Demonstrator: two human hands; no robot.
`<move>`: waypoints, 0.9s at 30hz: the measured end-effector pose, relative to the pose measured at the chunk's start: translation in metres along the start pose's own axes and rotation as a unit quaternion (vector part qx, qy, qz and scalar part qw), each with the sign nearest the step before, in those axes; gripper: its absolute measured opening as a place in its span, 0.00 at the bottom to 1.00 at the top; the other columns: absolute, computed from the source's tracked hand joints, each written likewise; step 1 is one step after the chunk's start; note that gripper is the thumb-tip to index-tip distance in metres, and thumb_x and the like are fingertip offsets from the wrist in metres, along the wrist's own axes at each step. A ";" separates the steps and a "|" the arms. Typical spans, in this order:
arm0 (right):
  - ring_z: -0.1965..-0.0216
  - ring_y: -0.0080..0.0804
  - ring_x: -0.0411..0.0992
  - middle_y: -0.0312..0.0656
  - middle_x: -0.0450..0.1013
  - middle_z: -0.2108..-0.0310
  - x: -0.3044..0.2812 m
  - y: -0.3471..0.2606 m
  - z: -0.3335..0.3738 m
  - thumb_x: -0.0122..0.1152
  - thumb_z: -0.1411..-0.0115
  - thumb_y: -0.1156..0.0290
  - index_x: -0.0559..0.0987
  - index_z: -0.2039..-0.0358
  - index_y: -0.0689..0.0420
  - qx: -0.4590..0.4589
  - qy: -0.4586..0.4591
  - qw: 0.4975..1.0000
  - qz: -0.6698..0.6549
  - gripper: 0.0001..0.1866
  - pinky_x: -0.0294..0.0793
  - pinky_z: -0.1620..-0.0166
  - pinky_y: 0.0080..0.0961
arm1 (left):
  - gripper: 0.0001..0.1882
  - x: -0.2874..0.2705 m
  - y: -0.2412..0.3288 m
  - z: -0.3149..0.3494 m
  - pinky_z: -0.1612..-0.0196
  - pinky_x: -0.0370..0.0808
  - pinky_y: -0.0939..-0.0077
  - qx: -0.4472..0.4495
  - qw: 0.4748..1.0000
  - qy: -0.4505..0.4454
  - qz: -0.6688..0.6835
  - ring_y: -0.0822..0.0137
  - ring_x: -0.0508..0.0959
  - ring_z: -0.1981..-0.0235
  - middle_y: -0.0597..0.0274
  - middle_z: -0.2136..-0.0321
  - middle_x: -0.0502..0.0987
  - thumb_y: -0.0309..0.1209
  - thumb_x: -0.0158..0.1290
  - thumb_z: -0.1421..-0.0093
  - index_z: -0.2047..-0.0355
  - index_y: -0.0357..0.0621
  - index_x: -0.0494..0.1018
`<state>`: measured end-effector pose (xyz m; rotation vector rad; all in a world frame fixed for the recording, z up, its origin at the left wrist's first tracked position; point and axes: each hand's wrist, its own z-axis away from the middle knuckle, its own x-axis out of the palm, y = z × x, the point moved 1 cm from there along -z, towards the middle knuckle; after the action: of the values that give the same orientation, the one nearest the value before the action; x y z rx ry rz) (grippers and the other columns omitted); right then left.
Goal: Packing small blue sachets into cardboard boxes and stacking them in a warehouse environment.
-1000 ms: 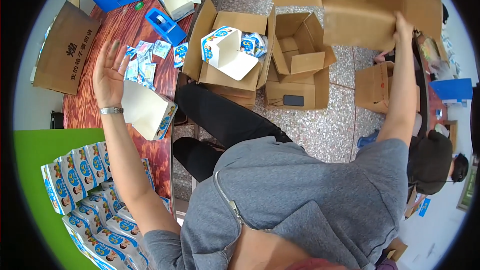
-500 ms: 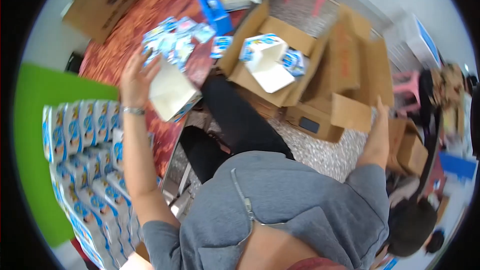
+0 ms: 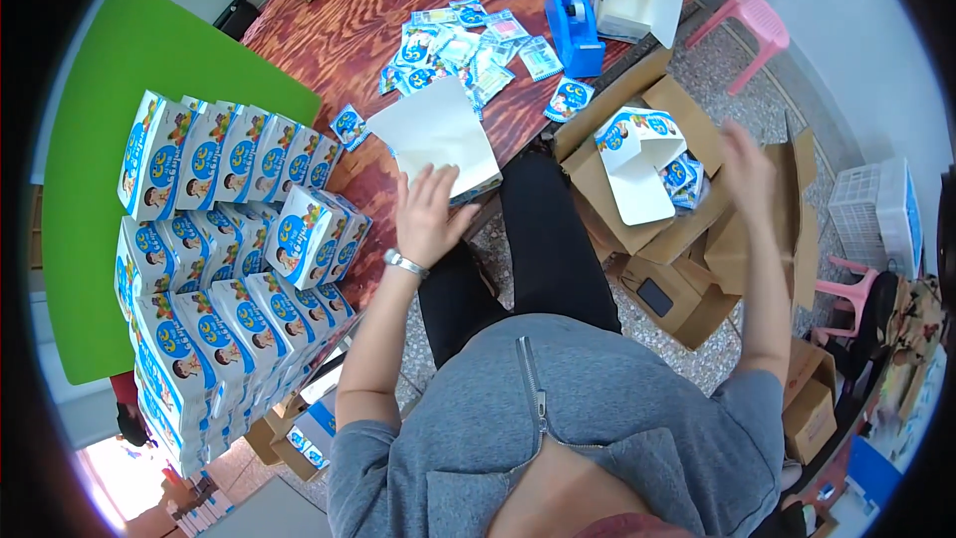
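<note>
My left hand (image 3: 430, 214) lies with fingers stretched out on the near edge of an open white box (image 3: 438, 130), its flaps up and inside bare. That box rests at the table's edge, beside my knee. Just beyond it lies a loose pile of small blue-and-white sachets (image 3: 453, 50). My right hand (image 3: 747, 171), smeared by motion, is raised above the right side of a brown carton (image 3: 637, 226); its fingers are not clear. Inside the carton sit an open printed box (image 3: 637, 174) and several sachets (image 3: 683, 182).
Stacked printed boxes (image 3: 224, 329) stand at left before a green panel (image 3: 90, 179). A blue tape dispenser (image 3: 575, 35) and another open box (image 3: 637, 5) sit at the far table end. Another carton (image 3: 687, 314) lies right, a pink stool (image 3: 747, 25) behind.
The view has turned left. My left hand has come down from beside the white box onto its near edge. My right hand has left the carton's far-right flap and moved up near the printed box.
</note>
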<state>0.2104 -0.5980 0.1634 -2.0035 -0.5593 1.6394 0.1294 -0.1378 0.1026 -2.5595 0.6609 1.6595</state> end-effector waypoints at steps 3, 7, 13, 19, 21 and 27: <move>0.49 0.44 0.75 0.49 0.77 0.51 0.107 -0.062 -0.034 0.58 0.37 0.64 0.78 0.47 0.55 -0.269 -0.084 0.959 0.041 0.19 0.72 0.45 0.34 | 0.26 0.026 0.000 0.010 0.35 0.56 0.43 -0.003 0.997 -0.022 -0.068 0.57 0.78 0.53 0.57 0.60 0.79 0.32 0.60 0.46 0.46 0.45 0.72; 0.51 0.46 0.76 0.48 0.78 0.55 0.223 -0.090 -0.066 0.51 0.35 0.55 0.75 0.51 0.58 -0.262 -0.145 0.920 0.254 0.21 0.67 0.46 0.56 | 0.13 0.039 -0.021 0.020 0.37 0.59 0.44 -0.008 0.991 -0.065 -0.114 0.64 0.77 0.76 0.66 0.78 0.74 0.24 0.54 0.45 0.59 0.48 0.75; 0.53 0.53 0.73 0.57 0.74 0.54 0.315 -0.105 -0.068 0.54 0.37 0.58 0.75 0.52 0.62 -0.273 -0.132 0.930 0.208 0.21 0.71 0.49 0.50 | 0.12 0.011 -0.042 0.035 0.39 0.63 0.47 -0.058 0.988 -0.039 -0.134 0.64 0.78 0.73 0.64 0.74 0.77 0.25 0.53 0.43 0.58 0.47 0.76; 0.51 0.52 0.73 0.52 0.74 0.52 0.323 -0.138 -0.075 0.54 0.39 0.66 0.75 0.47 0.57 -0.326 -0.210 0.922 -0.016 0.20 0.74 0.51 0.47 | 0.15 0.003 -0.055 0.053 0.39 0.64 0.45 -0.089 0.982 -0.026 -0.165 0.67 0.75 0.75 0.67 0.75 0.74 0.25 0.52 0.45 0.57 0.47 0.77; 0.50 0.50 0.73 0.48 0.77 0.55 0.316 -0.141 -0.093 0.53 0.38 0.68 0.77 0.49 0.55 -0.336 -0.237 0.911 -0.016 0.17 0.75 0.52 0.47 | 0.15 0.004 -0.056 0.054 0.39 0.65 0.45 -0.092 0.980 -0.029 -0.174 0.67 0.75 0.75 0.68 0.76 0.73 0.26 0.51 0.45 0.57 0.47 0.77; 0.54 0.40 0.71 0.38 0.74 0.58 0.308 -0.130 -0.127 0.61 0.46 0.70 0.79 0.52 0.48 -0.539 -0.218 0.796 0.169 0.18 0.72 0.49 0.35 | 0.15 -0.005 -0.049 0.057 0.42 0.68 0.49 -0.088 0.978 -0.040 -0.187 0.68 0.74 0.75 0.68 0.77 0.71 0.27 0.51 0.45 0.56 0.47 0.77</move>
<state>0.3939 -0.3256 0.0218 -2.5423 -1.7063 2.3339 0.0964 -0.0775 0.0718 -2.5056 0.0212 1.7395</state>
